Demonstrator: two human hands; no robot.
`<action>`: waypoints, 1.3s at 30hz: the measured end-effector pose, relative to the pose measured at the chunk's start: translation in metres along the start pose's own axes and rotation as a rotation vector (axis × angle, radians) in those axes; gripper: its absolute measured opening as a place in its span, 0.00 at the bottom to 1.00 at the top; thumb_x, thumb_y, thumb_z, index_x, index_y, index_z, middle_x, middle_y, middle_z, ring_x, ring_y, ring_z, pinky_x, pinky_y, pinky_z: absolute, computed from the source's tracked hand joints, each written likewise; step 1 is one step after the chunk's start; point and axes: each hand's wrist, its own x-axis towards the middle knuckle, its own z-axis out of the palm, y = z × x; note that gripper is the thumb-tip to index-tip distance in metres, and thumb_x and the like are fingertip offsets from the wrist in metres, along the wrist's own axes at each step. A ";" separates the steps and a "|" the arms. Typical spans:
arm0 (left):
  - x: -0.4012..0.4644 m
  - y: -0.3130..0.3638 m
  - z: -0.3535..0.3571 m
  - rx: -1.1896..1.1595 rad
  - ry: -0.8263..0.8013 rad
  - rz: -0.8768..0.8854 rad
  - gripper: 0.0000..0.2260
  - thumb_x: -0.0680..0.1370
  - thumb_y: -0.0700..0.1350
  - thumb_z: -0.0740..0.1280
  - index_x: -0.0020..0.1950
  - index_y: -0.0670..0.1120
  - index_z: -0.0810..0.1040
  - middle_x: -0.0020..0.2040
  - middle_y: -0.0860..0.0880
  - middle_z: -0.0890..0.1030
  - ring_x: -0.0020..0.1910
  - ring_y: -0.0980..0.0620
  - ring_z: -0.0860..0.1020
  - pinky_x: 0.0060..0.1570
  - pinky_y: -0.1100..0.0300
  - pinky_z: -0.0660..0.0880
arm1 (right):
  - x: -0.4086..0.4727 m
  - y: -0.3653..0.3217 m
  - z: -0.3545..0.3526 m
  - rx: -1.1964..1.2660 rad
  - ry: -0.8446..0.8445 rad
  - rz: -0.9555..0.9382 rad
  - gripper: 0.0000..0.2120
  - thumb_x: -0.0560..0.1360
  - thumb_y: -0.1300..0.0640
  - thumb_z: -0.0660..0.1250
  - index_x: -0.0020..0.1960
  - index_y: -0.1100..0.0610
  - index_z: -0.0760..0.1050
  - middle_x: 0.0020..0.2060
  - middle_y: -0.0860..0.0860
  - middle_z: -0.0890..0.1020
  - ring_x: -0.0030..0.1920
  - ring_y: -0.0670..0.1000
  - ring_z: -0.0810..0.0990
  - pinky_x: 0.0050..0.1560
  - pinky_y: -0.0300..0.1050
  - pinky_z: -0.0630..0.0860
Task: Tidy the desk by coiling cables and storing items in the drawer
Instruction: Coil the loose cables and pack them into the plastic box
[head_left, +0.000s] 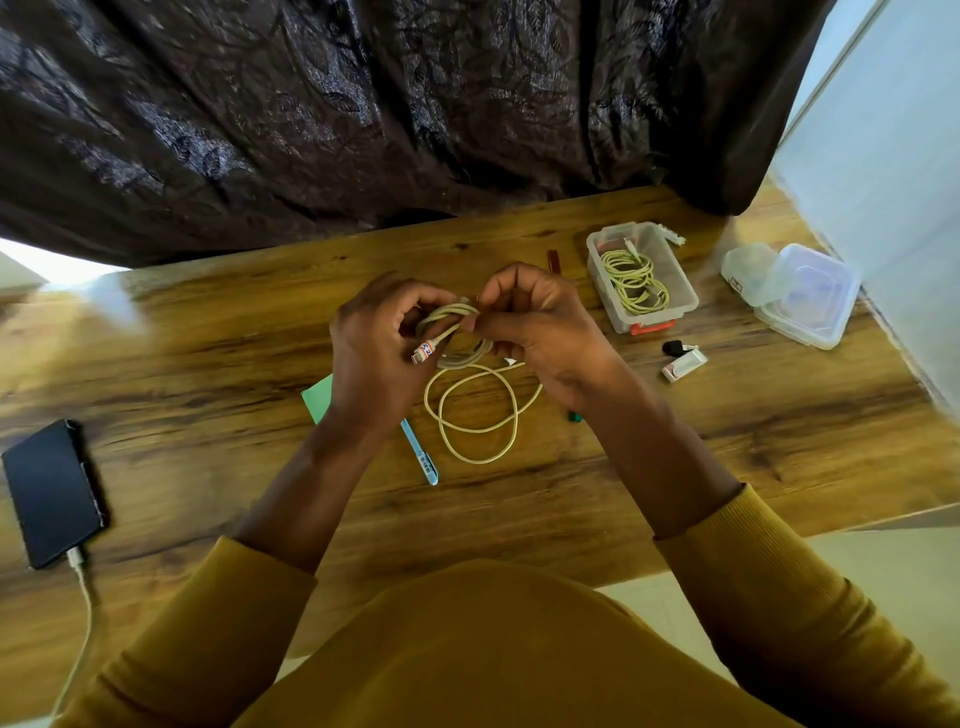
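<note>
Cream cable (470, 410) half-coiled above the wooden desk (208, 338): left hand (376, 353) grips the loops, right hand (540, 332) pinches a strand. Slackened fingers would probably let the bundle spring apart.

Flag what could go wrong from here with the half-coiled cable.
1. The pale cream cable is only partly wound; its loose loops on the wooden desk could snag the light blue pen as they are drawn in.
2. The left hand and right hand pinch a small coil; a slip may let it spring open.
</note>
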 end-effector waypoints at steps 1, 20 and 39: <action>0.000 0.000 0.000 -0.009 -0.005 0.013 0.08 0.77 0.41 0.77 0.54 0.41 0.86 0.50 0.48 0.84 0.47 0.59 0.83 0.44 0.67 0.78 | 0.001 -0.001 0.000 -0.018 -0.003 0.004 0.13 0.73 0.73 0.74 0.49 0.58 0.77 0.38 0.51 0.83 0.37 0.46 0.82 0.35 0.38 0.77; 0.007 0.018 -0.005 -0.274 -0.291 -0.399 0.15 0.75 0.39 0.76 0.60 0.53 0.84 0.49 0.56 0.86 0.49 0.58 0.85 0.46 0.63 0.83 | 0.004 0.023 0.011 -0.827 0.307 -0.488 0.12 0.71 0.66 0.72 0.51 0.57 0.75 0.44 0.48 0.78 0.42 0.47 0.75 0.36 0.38 0.69; 0.003 0.017 0.005 -0.387 -0.252 -0.433 0.12 0.78 0.39 0.75 0.59 0.50 0.86 0.49 0.53 0.87 0.48 0.55 0.86 0.50 0.52 0.85 | 0.002 0.016 0.001 -1.039 0.356 -0.358 0.13 0.75 0.54 0.72 0.59 0.50 0.76 0.42 0.47 0.85 0.37 0.49 0.84 0.32 0.44 0.76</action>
